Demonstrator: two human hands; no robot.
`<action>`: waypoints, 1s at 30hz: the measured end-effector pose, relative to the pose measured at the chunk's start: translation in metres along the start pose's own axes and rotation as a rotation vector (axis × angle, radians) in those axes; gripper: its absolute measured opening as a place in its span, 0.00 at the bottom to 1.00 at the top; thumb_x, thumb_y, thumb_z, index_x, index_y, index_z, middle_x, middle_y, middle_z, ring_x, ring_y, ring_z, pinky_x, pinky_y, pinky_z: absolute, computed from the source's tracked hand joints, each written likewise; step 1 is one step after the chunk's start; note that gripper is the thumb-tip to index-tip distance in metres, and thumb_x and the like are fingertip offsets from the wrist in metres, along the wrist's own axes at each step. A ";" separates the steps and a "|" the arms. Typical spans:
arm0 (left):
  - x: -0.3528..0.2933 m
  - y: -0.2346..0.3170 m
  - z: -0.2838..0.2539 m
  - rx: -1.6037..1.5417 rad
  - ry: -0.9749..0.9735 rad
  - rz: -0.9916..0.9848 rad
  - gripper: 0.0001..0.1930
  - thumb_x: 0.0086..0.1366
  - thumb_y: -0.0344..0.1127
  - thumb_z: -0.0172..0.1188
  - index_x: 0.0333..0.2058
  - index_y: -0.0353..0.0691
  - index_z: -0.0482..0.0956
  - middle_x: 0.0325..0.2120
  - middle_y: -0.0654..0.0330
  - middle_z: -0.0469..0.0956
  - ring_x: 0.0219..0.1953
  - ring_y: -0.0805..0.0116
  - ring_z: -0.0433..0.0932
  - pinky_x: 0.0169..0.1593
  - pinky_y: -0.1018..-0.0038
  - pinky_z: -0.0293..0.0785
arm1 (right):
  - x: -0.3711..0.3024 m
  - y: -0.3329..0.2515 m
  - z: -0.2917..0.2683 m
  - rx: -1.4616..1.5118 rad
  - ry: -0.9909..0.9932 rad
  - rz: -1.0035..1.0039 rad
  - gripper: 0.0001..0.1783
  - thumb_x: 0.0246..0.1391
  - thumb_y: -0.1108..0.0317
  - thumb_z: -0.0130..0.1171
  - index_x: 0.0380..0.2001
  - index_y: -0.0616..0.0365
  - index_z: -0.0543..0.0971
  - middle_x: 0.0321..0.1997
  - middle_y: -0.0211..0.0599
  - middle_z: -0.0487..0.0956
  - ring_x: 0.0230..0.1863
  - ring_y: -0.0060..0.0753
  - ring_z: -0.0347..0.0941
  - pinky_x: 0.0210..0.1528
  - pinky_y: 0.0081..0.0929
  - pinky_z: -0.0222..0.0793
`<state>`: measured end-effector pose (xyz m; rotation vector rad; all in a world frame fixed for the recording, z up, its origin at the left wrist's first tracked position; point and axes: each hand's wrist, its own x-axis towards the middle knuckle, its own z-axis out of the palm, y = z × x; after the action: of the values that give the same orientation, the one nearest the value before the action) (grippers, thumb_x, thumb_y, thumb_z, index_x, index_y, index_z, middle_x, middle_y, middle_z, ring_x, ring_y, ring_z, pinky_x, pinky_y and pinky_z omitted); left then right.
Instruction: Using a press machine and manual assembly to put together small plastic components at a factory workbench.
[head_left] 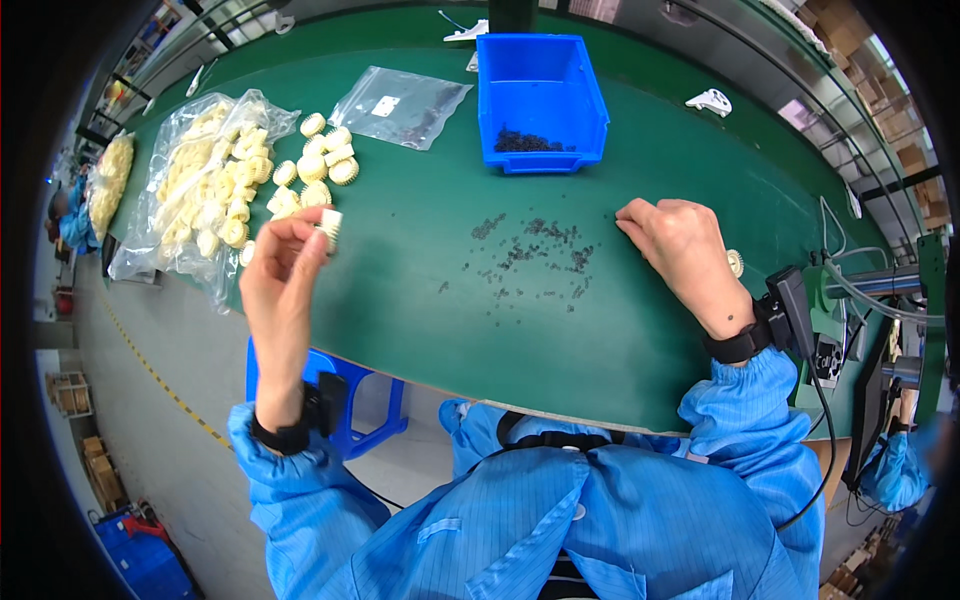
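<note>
My left hand (283, 285) pinches a cream-coloured plastic gear (331, 227) between thumb and fingers, above the left part of the green table. At the right, my right hand (680, 240) is closed in a pinch low over the table; whatever it holds, if anything, is too small to name. Between the hands lie scattered tiny black ring-like parts (540, 245). Another cream gear (735, 263) rests just beyond my right wrist, partly hidden by it. Several loose cream gears (314, 165) lie past my left hand, beside an opened clear bag of gears (200, 185).
A blue bin (543, 85) with small black parts (525, 143) in its front stands at the back. To its left is a flat clear plastic bag (405, 105). Metal posts and cables (875, 285) edge the table's right side. A blue stool (375, 410) stands below the front edge.
</note>
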<state>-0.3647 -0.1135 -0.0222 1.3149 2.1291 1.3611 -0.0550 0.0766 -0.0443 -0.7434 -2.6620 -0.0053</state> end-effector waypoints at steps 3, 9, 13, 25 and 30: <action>-0.028 0.023 0.039 -0.701 -0.150 -0.156 0.12 0.67 0.32 0.53 0.47 0.33 0.70 0.46 0.54 0.76 0.38 0.69 0.77 0.45 0.74 0.74 | 0.003 -0.005 -0.005 -0.214 -0.024 -0.116 0.05 0.40 0.77 0.58 0.21 0.61 0.71 0.12 0.41 0.69 0.20 0.40 0.72 0.25 0.35 0.69; -0.059 0.050 0.089 -1.114 -0.474 -0.382 0.20 0.70 0.35 0.48 0.57 0.33 0.65 0.48 0.54 0.74 0.43 0.65 0.78 0.50 0.70 0.75 | -0.003 -0.013 0.000 -0.123 -0.025 -0.015 0.05 0.44 0.79 0.57 0.25 0.62 0.71 0.14 0.41 0.72 0.20 0.40 0.73 0.23 0.34 0.69; -0.065 0.057 0.103 -1.177 -0.560 -0.455 0.19 0.69 0.33 0.50 0.56 0.33 0.66 0.48 0.54 0.74 0.46 0.65 0.77 0.52 0.70 0.74 | -0.014 -0.056 -0.034 0.700 -0.053 0.387 0.05 0.53 0.74 0.59 0.34 0.63 0.76 0.14 0.34 0.73 0.16 0.26 0.73 0.18 0.24 0.63; -0.065 0.071 0.124 -1.155 -0.640 -0.439 0.19 0.65 0.29 0.56 0.53 0.35 0.65 0.47 0.56 0.72 0.49 0.67 0.75 0.56 0.68 0.73 | -0.043 -0.075 -0.029 0.866 0.108 0.423 0.05 0.54 0.75 0.60 0.35 0.63 0.77 0.12 0.28 0.73 0.15 0.13 0.69 0.17 0.16 0.57; -0.066 0.071 0.127 -1.143 -0.627 -0.424 0.19 0.65 0.27 0.56 0.53 0.35 0.65 0.47 0.55 0.71 0.50 0.68 0.74 0.57 0.68 0.72 | -0.045 -0.075 -0.029 0.897 0.098 0.436 0.05 0.55 0.74 0.59 0.35 0.63 0.78 0.11 0.27 0.73 0.15 0.12 0.68 0.18 0.15 0.57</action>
<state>-0.2083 -0.0858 -0.0424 0.6074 0.8369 1.3467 -0.0470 -0.0129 -0.0262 -0.9149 -2.0109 1.1339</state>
